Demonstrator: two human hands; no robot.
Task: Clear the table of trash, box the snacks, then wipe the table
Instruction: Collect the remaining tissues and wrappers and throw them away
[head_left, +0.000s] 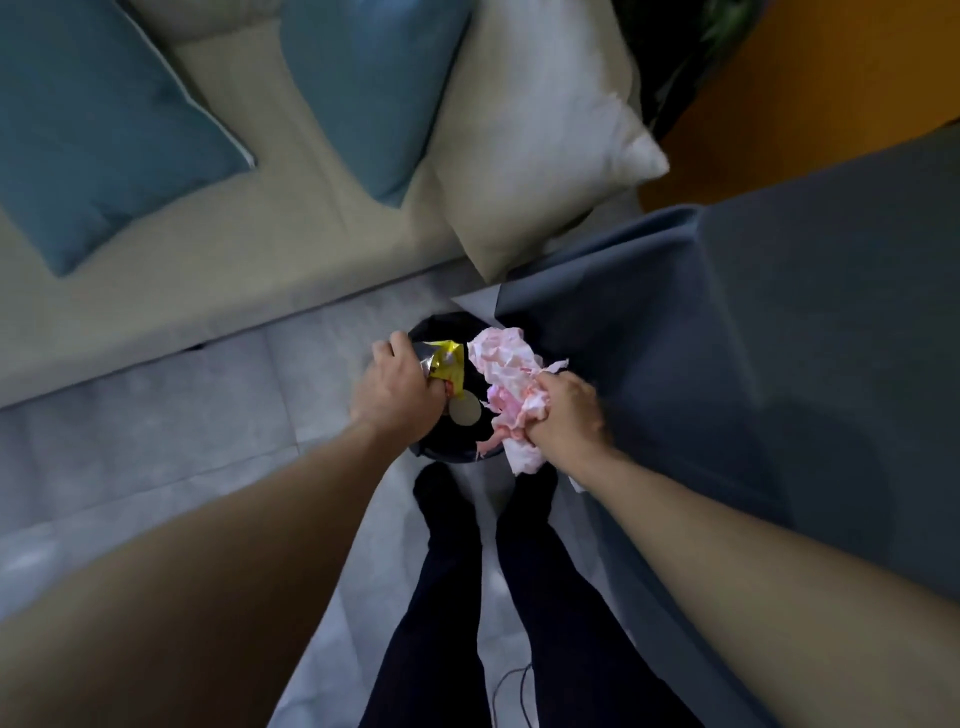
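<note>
A black round trash bin (431, 332) stands on the floor just in front of my feet. My left hand (397, 387) grips a crumpled yellow and silver snack wrapper (445, 359) over the bin's opening. My right hand (566, 421) grips a wad of crumpled white and pink paper (506, 364) over the bin's right rim. A pale round disc (464, 408) shows inside the bin, below the wrapper. The table (779, 322), draped in a grey-blue cloth, fills the right side; what shows of its top is bare cloth.
A beige sofa (234, 260) runs along the far side, with two teal cushions (104, 130) and a cream cushion (530, 156). The grey tiled floor (156, 415) lies to the left. My dark-trousered legs (519, 597) stand below the bin.
</note>
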